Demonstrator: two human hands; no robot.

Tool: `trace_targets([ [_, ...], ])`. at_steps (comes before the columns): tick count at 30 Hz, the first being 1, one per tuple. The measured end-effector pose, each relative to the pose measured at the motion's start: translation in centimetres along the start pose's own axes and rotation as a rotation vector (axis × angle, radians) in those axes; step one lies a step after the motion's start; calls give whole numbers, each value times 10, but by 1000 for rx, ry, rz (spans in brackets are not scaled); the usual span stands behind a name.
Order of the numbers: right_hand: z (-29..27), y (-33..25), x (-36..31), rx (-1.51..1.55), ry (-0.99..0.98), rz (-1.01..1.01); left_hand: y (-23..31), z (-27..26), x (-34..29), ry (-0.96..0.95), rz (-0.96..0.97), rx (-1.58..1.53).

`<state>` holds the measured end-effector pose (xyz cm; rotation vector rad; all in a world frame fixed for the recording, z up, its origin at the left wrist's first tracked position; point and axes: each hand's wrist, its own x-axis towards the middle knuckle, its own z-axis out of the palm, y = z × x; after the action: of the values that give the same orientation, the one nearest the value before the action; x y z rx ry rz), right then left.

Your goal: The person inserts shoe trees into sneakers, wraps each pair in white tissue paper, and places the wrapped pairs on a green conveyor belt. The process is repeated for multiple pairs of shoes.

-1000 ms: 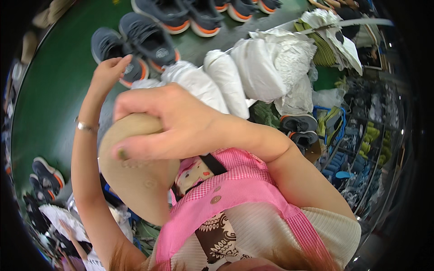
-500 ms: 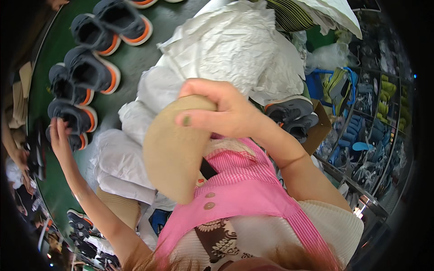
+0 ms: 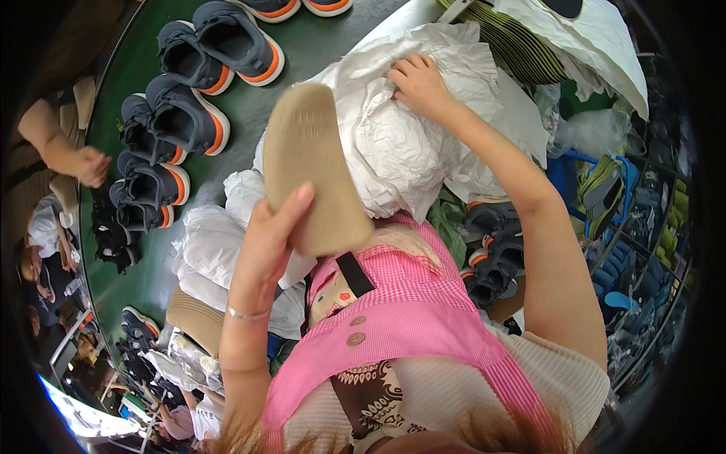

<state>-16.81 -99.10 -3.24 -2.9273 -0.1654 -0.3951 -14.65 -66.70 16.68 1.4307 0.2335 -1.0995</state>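
My left hand [image 3: 268, 238] grips the lower end of a tan, sole-shaped shoe insert [image 3: 306, 174], its thumb lying across the near face. The insert stands tilted up over the paper's left edge. Farther away, my right hand [image 3: 421, 85] rests on a heap of crumpled white wrapping paper [image 3: 378, 144], fingers bent and pressed into a sheet. To the left, dark grey slip-on shoes [image 3: 185, 113] with orange and white soles sit in pairs on the green table [image 3: 268, 98].
Bundles in white paper [image 3: 208, 242] and a nested tan stack [image 3: 189, 314] lie left of me. More shoes [image 3: 491, 265] are at my right side, beside a blue basket [image 3: 567, 170] and racks. Across the table's left edge is another person's hand [image 3: 89, 165].
The insert has passed from my right hand to my left, which came back from the shoes. My right hand has moved out onto the paper. Another person's hand has come nearer at the left.
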Motion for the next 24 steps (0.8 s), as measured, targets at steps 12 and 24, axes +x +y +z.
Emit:
trace_targets([
  [12,85,20,109,39,281,-263,-20,-27,14,138,79,-186],
  [24,-153,-13,148,20,355,-352,7,-49,-38,145,407,-305],
])
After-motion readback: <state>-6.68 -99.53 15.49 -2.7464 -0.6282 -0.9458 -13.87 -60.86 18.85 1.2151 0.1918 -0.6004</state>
